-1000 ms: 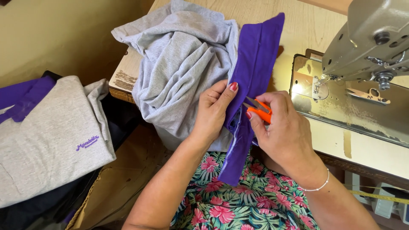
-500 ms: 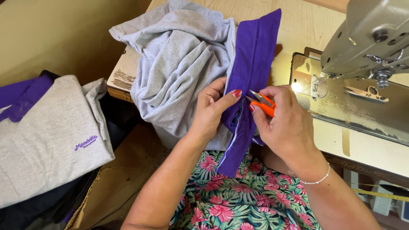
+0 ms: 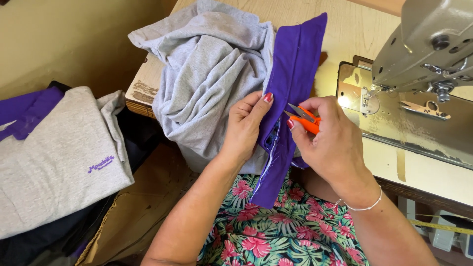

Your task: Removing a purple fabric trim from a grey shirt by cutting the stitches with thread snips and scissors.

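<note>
A grey garment (image 3: 212, 74) with a long purple fabric strip (image 3: 295, 64) hangs off the front of a sewing table. My left hand (image 3: 246, 128) pinches the purple strip near its middle, thumb on top. My right hand (image 3: 330, 143) holds small orange thread snips (image 3: 306, 119), their metal blades pointing left at the strip's edge just beside my left thumb. The strip's lower end (image 3: 268, 184) hangs over my flowered lap.
A grey industrial sewing machine (image 3: 428, 49) stands at the right on the wooden table (image 3: 345, 29), with a lit metal plate (image 3: 409, 123) under it. A pile of folded grey and purple garments (image 3: 54, 157) lies at the left. A cardboard box edge (image 3: 128, 212) sits below.
The garment and purple strip have shifted slightly left and up. My right hand has brought the snips closer to the strip's edge, by my left thumb.
</note>
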